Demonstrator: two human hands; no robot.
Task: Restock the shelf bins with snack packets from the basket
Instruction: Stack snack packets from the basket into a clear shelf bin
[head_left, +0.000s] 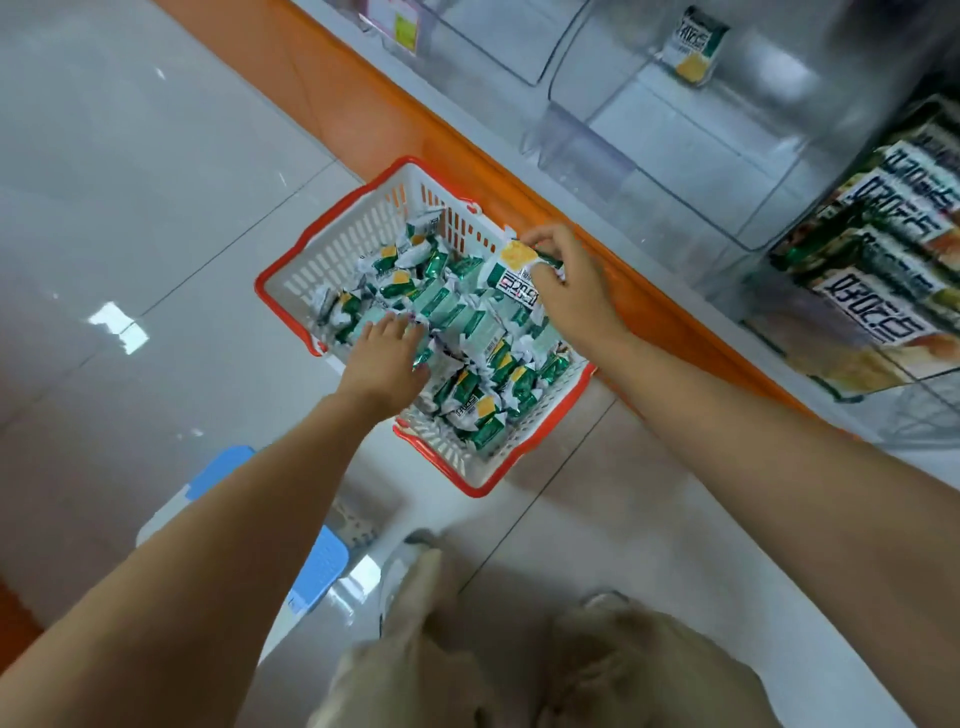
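Note:
A white basket with a red rim (332, 244) stands on the floor beside the shelf base, full of green and white snack packets (467, 395). My right hand (566, 286) grips a snack packet (511, 273) just above the basket's far right side. Down among the packets at the basket's near left, my left hand (387, 358) lies on the pile; whether its fingers hold one I cannot tell. A clear shelf bin (623, 98) at the upper right holds a single packet (693, 47). The bin at the far right (883, 260) is stacked with packets.
An orange shelf base (363, 109) runs diagonally behind the basket. A blue and white stool (317, 561) stands on the tiled floor at the lower left. My legs and shoes (410, 566) are at the bottom. Another clear bin (493, 36) sits at the top.

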